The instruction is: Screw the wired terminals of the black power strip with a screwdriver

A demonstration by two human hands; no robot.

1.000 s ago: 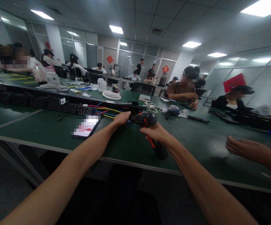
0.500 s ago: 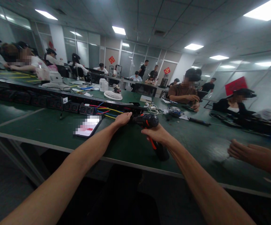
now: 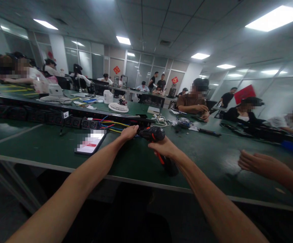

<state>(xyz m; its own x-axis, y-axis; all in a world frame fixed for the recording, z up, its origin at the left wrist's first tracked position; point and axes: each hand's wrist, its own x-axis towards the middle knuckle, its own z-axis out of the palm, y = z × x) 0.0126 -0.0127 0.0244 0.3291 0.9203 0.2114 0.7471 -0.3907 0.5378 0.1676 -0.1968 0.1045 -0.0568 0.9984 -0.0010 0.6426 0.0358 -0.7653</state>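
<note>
My right hand (image 3: 164, 146) is wrapped round a black and red power drill (image 3: 153, 133), its front end pointing left. At the drill's front end my left hand (image 3: 129, 132) is closed at the end of a long black socket strip (image 3: 70, 121); what its fingers pinch is too small to tell. Red, blue and yellow wires (image 3: 113, 125) run out of the strip just left of that hand. A phone (image 3: 90, 142) with a lit screen lies on the green table (image 3: 47, 148) in front of the strip.
Another person's hand (image 3: 260, 163) is over the table at the right. Behind the strip are a white fan part (image 3: 118, 107), a white jug (image 3: 108, 97) and a white cable (image 3: 161, 120). A dark tool (image 3: 209, 132) lies right of centre. People sit at the far tables.
The whole view has shifted a little, so the scene sits slightly further left and lower. Both hands keep their hold beside the drill and strip.
</note>
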